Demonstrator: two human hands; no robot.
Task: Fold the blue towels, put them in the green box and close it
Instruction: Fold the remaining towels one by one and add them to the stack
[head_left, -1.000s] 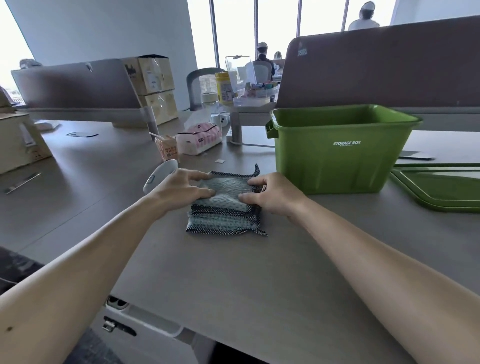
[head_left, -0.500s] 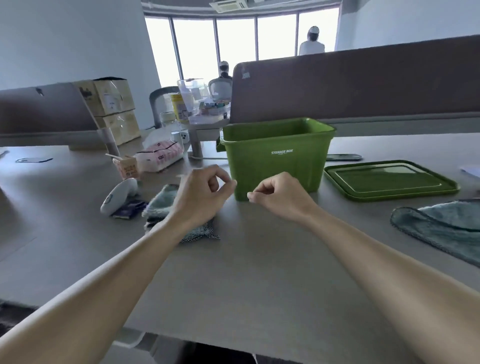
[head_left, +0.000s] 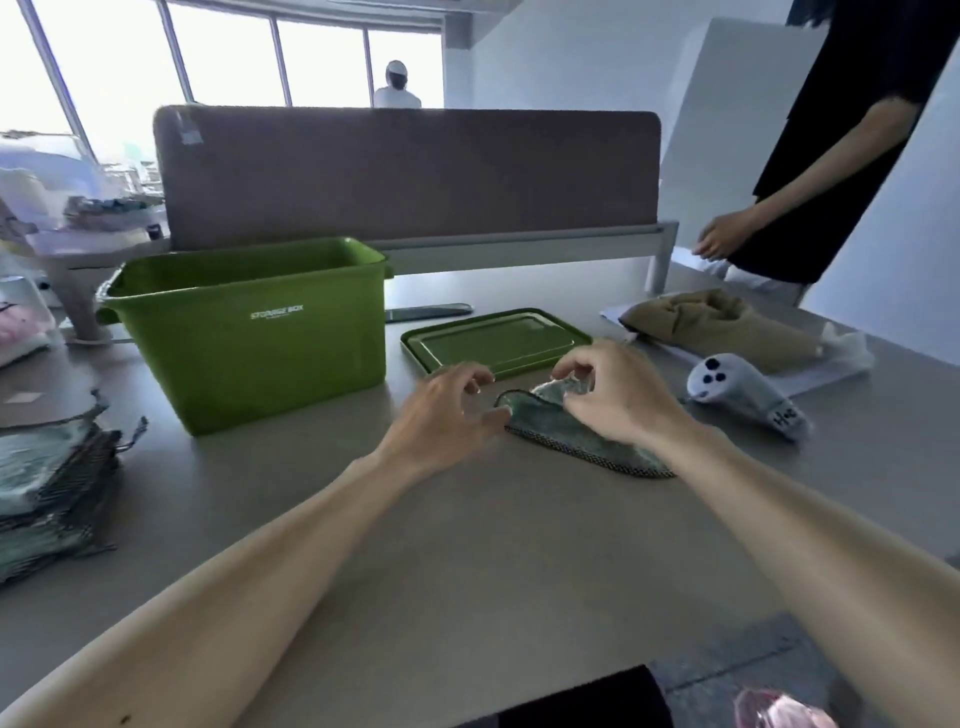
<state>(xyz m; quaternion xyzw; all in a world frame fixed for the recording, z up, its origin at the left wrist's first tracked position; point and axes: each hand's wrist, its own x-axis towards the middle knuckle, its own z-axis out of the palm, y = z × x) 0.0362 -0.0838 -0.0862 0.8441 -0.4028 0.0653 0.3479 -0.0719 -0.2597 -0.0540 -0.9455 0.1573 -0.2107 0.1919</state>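
Observation:
An unfolded blue towel (head_left: 582, 441) with a dark checked hem lies on the grey table in front of the green lid (head_left: 493, 340). My right hand (head_left: 618, 395) pinches the towel's far edge and lifts it. My left hand (head_left: 447, 421) touches the towel's left corner with the fingers spread. The open green box (head_left: 260, 343) marked STORAGE BOX stands to the left of both hands. A stack of folded blue towels (head_left: 47, 499) sits at the table's left edge.
A white controller (head_left: 743, 397) lies right of the towel, with a tan cloth (head_left: 717, 327) on a sheet behind it. A person in black (head_left: 831, 156) stands at the far right corner. A brown divider (head_left: 410, 171) runs behind the box.
Both hands left the folded stack, which now sits at the far left, and swung right past the box. They now take hold of the unfolded towel near the lid.

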